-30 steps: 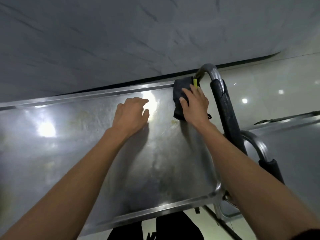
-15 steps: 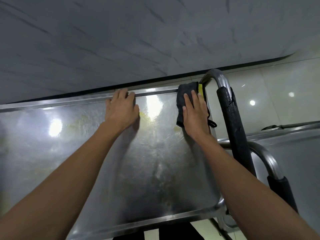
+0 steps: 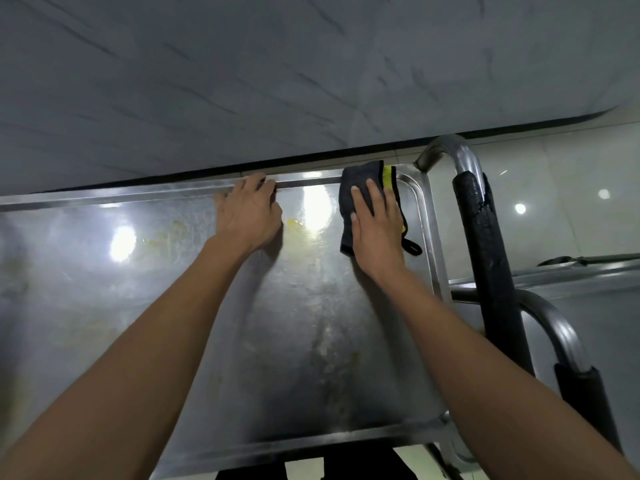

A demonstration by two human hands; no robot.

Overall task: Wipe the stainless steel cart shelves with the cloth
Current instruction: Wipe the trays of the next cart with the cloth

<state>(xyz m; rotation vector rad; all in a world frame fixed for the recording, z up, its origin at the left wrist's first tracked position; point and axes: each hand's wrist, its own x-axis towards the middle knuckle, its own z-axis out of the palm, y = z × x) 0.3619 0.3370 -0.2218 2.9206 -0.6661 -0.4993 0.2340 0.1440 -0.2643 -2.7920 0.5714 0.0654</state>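
Observation:
The stainless steel cart's top shelf (image 3: 180,306) fills the lower view, smeared with yellowish stains and glare spots. A dark cloth (image 3: 360,178) with a yellow edge and a small loop lies at the shelf's far right corner. My right hand (image 3: 375,230) presses flat on the cloth, fingers straight. My left hand (image 3: 249,213) rests at the far rim, fingers curled over the raised edge of the shelf.
The cart's steel handle (image 3: 457,157) with black foam padding (image 3: 491,254) arches along the right side. A second steel cart surface (image 3: 595,292) sits further right. A grey marbled wall (image 3: 311,81) stands right behind the far rim; pale floor tiles show at right.
My left hand slid from the middle of the shelf to the far rim and hooked its fingers over it. My right hand pushed the cloth further into the far right corner.

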